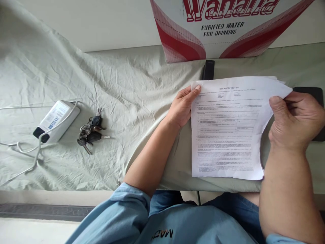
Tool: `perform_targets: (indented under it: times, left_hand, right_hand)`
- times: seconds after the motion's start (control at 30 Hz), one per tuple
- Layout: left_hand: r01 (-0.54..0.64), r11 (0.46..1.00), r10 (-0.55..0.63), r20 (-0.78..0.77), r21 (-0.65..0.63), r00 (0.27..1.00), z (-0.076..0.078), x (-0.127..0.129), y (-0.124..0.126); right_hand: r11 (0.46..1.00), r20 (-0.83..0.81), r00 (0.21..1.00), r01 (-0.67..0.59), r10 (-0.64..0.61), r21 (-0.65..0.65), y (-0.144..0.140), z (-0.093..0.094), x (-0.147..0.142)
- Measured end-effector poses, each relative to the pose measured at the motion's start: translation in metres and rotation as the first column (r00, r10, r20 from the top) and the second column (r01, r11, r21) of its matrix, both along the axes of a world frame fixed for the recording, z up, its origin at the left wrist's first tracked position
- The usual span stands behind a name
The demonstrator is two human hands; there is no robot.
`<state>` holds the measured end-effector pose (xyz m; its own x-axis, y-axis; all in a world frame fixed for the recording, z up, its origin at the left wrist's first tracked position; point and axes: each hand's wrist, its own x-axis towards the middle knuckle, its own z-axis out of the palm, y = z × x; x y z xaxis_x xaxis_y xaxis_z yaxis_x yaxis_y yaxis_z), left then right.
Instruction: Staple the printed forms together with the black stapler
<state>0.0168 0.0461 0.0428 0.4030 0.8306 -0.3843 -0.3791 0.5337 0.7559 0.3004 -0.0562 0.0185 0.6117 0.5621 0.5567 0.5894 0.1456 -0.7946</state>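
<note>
A person seated at a bench (127, 84) draped in a wrinkled pale green cloth holds a stack of printed paper sheets (225, 135) between both hands. The top sheet is headed "Overleaf Notes" and covered in small text.

The left hand (181, 108) lies against the left edge of the sheets, near the top corner. Its fingers (195, 89) are held loosely together, and the thumb tip rests on the paper's upper left edge; the sheets extend to the right of these fingers.

The right hand (294, 120) pinches the upper right part of the sheets, thumb on top and the other fingers curled behind, lifting and curling that edge. The sheets extend to the left of these fingers.

The paper's long axis runs from the person's body away towards the wall, with its heading at the far end, so the text reads upright to the holder. Both hands touch it, one on each long side.

Well to the left of the left hand lie a bunch of keys (91, 132) and a white power bank (57, 120) with a cable. Beyond the paper stands a cardboard box (228, 27) printed "Purified water for drinking".
</note>
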Motion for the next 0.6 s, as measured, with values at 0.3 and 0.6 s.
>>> perform_targets:
  times: [0.3,0.6]
  left_hand:
    - [-0.368,0.930,0.367,0.073,0.012,0.928,-0.015,-0.009,0.027]
    - [-0.448,0.893,0.439,0.131,0.049,0.889,-0.004,-0.011,0.028]
  right_hand:
    - [0.750,-0.511,0.846,-0.435,0.152,-0.497,-0.026,0.032,0.028]
    - [0.853,-0.552,0.813,-0.410,0.183,-0.322,-0.017,0.036,-0.016]
